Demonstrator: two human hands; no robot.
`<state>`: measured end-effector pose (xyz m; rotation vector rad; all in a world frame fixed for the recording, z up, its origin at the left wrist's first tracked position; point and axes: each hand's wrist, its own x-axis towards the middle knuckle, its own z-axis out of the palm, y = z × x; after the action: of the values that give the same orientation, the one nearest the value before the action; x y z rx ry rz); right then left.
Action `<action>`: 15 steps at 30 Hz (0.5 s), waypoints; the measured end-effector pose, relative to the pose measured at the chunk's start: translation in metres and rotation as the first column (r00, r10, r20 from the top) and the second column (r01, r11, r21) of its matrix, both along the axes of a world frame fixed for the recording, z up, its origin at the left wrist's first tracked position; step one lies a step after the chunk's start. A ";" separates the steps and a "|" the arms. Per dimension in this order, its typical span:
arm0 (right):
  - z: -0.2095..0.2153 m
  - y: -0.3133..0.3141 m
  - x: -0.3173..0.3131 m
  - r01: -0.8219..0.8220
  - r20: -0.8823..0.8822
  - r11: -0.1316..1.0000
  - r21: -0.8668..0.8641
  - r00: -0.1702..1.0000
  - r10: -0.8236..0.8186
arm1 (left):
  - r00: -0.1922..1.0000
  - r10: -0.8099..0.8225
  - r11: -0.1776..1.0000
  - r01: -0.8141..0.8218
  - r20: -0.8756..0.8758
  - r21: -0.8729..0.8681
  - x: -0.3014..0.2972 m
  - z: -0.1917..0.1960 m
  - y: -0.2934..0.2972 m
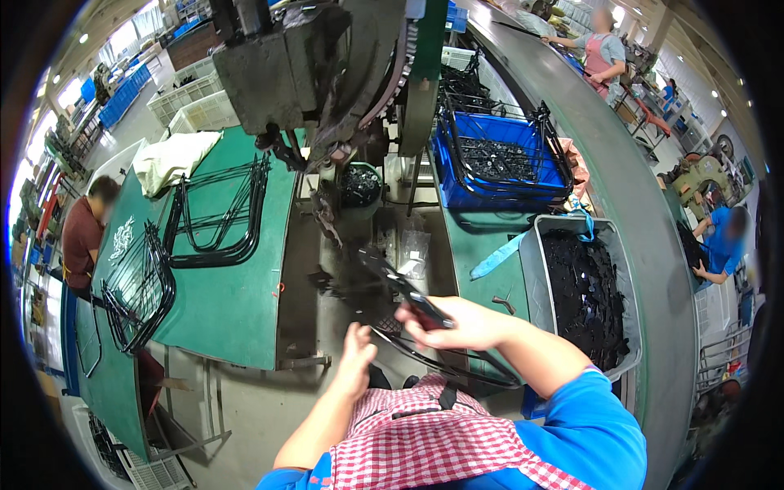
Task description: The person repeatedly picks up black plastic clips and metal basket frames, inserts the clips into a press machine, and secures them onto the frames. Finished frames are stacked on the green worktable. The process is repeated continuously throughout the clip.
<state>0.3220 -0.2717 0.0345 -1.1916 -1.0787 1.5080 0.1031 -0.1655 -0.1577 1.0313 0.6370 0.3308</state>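
Note:
My right hand [454, 324] is closed around a long dark part [408, 292] with shiny spots, which slants up and away to the left. A bent black tube frame [441, 359] curves below that hand, in front of my checked apron. One end of it meets the curled fingers of my left hand [353, 359], which seem closed on it. Beyond both hands stands a dark, greasy machine [302, 73] with a narrow working head [327, 208]. Motion blurs the dark area between the machine and my hands, so its details cannot be made out.
Black tube frames [216, 253] lie on the green table [220, 327] at left. At right are a blue crate [465, 192] of small dark parts with frames on top, and a grey bin [539, 286] of black pieces. A person [84, 233] sits at far left.

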 end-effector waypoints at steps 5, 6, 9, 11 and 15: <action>-0.080 0.109 -0.058 0.398 0.139 0.916 0.040 0.906 -0.400 | 0.953 -0.078 0.988 0.035 0.293 0.150 0.034 0.049 -0.004; -0.083 0.129 -0.063 0.454 0.069 0.889 0.051 0.887 -0.457 | 0.963 -0.052 0.994 0.024 0.263 0.107 0.034 0.054 0.013; -0.084 0.172 -0.065 0.471 0.039 0.872 0.131 0.877 -0.479 | 0.969 -0.054 0.990 0.020 0.241 0.140 0.017 0.074 0.067; -0.066 0.185 -0.065 0.397 0.104 0.918 0.014 0.912 -0.397 | 0.970 -0.160 0.977 0.128 0.184 0.173 -0.006 0.081 0.096; -0.058 0.206 -0.075 0.462 -0.031 0.872 0.163 0.885 -0.464 | 0.968 -0.236 0.956 0.216 0.082 0.197 -0.025 0.122 0.131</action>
<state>0.2467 -0.0655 -0.0238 -1.2327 -0.8273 1.0196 0.0781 -0.0343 -0.0353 1.2465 0.3929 0.2445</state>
